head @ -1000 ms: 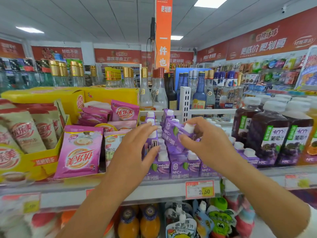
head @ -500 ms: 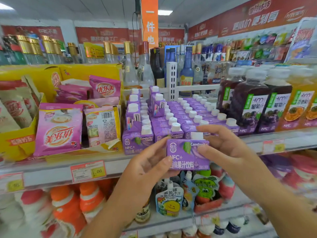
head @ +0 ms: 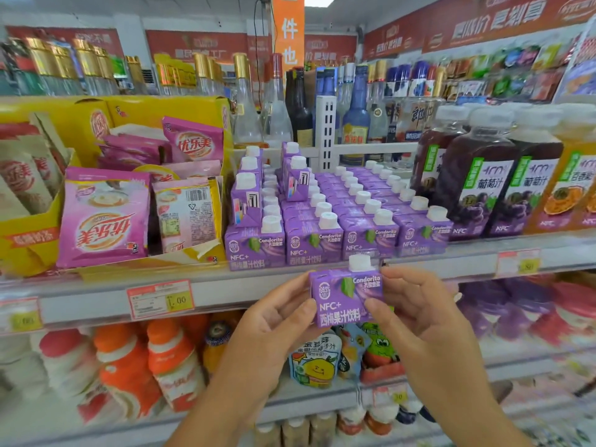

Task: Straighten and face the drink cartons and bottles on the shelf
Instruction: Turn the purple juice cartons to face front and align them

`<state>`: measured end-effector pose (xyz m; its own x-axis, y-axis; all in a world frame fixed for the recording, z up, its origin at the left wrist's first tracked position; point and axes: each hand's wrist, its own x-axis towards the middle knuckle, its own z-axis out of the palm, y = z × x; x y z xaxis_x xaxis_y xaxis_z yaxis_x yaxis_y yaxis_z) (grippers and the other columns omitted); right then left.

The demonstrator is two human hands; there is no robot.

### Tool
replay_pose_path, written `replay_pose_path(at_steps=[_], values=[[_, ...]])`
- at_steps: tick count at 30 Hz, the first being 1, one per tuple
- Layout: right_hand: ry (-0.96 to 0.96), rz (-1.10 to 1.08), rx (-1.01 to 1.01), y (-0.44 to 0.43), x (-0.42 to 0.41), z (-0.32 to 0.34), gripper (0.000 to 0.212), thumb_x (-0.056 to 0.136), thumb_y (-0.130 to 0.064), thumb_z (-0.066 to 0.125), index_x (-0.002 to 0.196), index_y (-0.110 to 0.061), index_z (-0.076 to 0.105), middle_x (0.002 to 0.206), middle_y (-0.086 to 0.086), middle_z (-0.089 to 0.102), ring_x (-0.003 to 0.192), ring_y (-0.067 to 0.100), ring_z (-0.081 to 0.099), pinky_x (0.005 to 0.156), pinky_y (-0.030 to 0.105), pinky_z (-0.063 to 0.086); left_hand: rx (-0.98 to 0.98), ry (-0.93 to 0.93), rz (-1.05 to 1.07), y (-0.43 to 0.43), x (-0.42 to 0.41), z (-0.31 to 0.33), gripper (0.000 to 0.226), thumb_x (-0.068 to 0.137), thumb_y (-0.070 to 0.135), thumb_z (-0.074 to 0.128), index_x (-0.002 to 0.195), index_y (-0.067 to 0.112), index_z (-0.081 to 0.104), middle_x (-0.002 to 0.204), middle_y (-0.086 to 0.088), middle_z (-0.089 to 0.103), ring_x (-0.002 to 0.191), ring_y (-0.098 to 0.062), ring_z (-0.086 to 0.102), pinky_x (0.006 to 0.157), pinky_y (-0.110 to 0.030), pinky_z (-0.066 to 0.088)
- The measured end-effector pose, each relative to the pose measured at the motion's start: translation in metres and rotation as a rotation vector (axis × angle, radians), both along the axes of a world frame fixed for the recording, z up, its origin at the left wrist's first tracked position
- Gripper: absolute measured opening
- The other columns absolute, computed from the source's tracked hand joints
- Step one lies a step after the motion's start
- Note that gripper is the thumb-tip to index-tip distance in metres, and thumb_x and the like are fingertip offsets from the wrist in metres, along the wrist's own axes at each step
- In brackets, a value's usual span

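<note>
Two hands share one small purple carton: the left hand pinches its left edge between thumb and fingers, the right hand closes on its right edge, thumb on the front face near the bottom corner. The carton is upright, white cap on top, label facing the camera, and it hangs in the air in front of the shelf lip, just below the front row of matching cartons. The grip is light and only on the edges, so a slip is likely to drop it onto the pouches at 6 o'clock. At 12 o'clock the block of purple cartons is packed tight; pushing this one in could, I judge, shove the front row askew. At 11 o'clock two taller stacked cartons stand turned sideways, barcodes showing, and a careless knock may topple them. At 2 o'clock the dark juice bottles face forward.
</note>
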<state>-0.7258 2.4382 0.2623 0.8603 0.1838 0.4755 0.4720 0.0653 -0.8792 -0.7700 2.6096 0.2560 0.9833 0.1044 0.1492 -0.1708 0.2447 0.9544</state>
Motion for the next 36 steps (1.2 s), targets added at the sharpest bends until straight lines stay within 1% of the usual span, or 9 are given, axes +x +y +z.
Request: replay_pose_path(at_steps=[3,7,12,16,19,24,29,33,36], values=[[-0.02,-0.03,-0.088,0.006,-0.004,-0.011,0.049,0.077,-0.032,0.08,0.118,-0.04,0.054,0.116,-0.015,0.062,0.107,0.007,0.064,0.081,0.021,0.056,0.01,-0.023,-0.009,-0.004,-0.001,-0.003,0.029,0.088,0.021,0.067,0.115,0.03,0.071,0.117,-0.006,0.071,0.109,-0.019,0.068,0.085,-0.025,0.055],[-0.092,-0.082,-0.174,0.015,-0.007,-0.022,0.089,0.053,-0.05,0.079,0.132,-0.042,0.04,0.12,-0.024,0.038,0.117,0.001,0.05,0.085,0.01,0.049,0.053,-0.063,0.01,-0.011,-0.005,-0.005,0.03,0.084,0.025,0.064,0.11,0.039,0.072,0.109,-0.003,0.074,0.101,-0.015,0.07,0.079,-0.022,0.055],[0.028,0.102,-0.055,0.005,-0.01,-0.021,0.064,0.064,-0.045,0.078,0.125,-0.04,0.059,0.123,-0.013,0.057,0.118,0.013,0.058,0.084,0.02,0.053,0.116,-0.072,0.066,-0.01,-0.005,-0.007,0.027,0.082,0.026,0.068,0.108,0.032,0.075,0.109,0.003,0.074,0.102,-0.015,0.07,0.08,-0.023,0.056],[0.203,0.341,0.082,0.003,-0.023,-0.019,0.056,0.071,-0.067,0.068,0.121,-0.041,0.063,0.125,-0.003,0.066,0.115,0.016,0.063,0.089,0.025,0.053,0.176,0.011,-0.038,-0.006,-0.002,-0.011,0.064,0.072,0.045,0.075,0.132,0.032,0.055,0.127,0.014,0.065,0.121,-0.006,0.058,0.092,-0.021,0.051],[0.217,0.264,0.024,0.0,-0.027,-0.015,0.025,0.08,-0.053,0.058,0.103,-0.061,0.063,0.11,-0.02,0.07,0.104,0.0,0.064,0.081,0.009,0.049,0.187,0.019,-0.064,-0.008,-0.005,-0.01,0.049,0.077,0.039,0.073,0.124,0.028,0.062,0.12,0.009,0.07,0.113,-0.009,0.064,0.09,-0.021,0.051],[0.14,0.114,0.016,-0.008,-0.018,-0.014,0.023,0.087,-0.035,0.069,0.11,-0.033,0.069,0.101,-0.004,0.07,0.095,0.012,0.067,0.07,0.015,0.053,0.101,0.02,0.051,-0.008,-0.005,-0.009,0.055,0.07,0.028,0.087,0.118,0.022,0.062,0.107,0.004,0.075,0.102,-0.012,0.07,0.078,-0.022,0.055],[0.179,0.092,0.041,-0.012,-0.008,-0.013,0.035,0.077,-0.019,0.059,0.111,-0.019,0.064,0.092,-0.001,0.074,0.086,0.01,0.07,0.063,0.015,0.053,-0.009,0.053,-0.034,0.003,-0.004,-0.012,0.053,0.061,0.034,0.081,0.112,0.025,0.072,0.113,-0.003,0.073,0.107,-0.018,0.068,0.082,-0.026,0.058],[0.091,-0.029,-0.038,-0.01,-0.009,-0.018,0.028,0.076,-0.027,0.064,0.103,-0.033,0.062,0.098,-0.008,0.075,0.084,0.013,0.072,0.064,0.022,0.057,-0.01,0.037,0.01,0.0,-0.005,-0.012,0.04,0.068,0.017,0.087,0.106,0.019,0.075,0.107,-0.005,0.075,0.098,-0.014,0.071,0.074,-0.021,0.056],[0.051,-0.071,-0.12,-0.006,-0.014,-0.019,0.039,0.069,-0.035,0.071,0.105,-0.048,0.061,0.101,-0.02,0.07,0.075,0.011,0.071,0.062,0.029,0.059,0.015,0.015,0.062,-0.004,-0.007,-0.01,0.041,0.064,0.006,0.087,0.101,0.017,0.073,0.101,-0.007,0.076,0.09,-0.016,0.072,0.071,-0.023,0.057]])
